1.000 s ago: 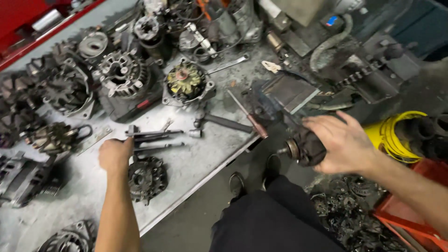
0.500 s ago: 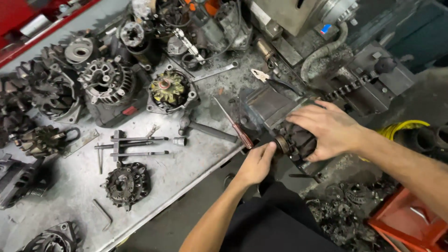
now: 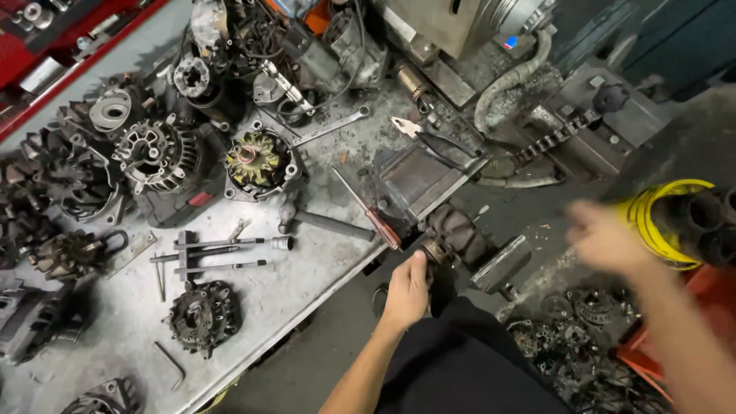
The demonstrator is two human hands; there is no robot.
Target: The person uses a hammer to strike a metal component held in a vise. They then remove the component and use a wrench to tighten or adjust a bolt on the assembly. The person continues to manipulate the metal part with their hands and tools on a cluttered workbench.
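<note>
Nearest us, at the bench's front edge, our left hand (image 3: 406, 291) closed on the shaft end of a dark rotor (image 3: 458, 234) clamped in a bench vise (image 3: 502, 264). Rightward, our right hand (image 3: 606, 241) hung blurred in the air, empty, fingers loosely apart. We judged a steady, square hold on the shaft best. Farther left lay a red-handled screwdriver (image 3: 368, 211), a hammer (image 3: 322, 224) and an alternator housing (image 3: 257, 161).
</note>
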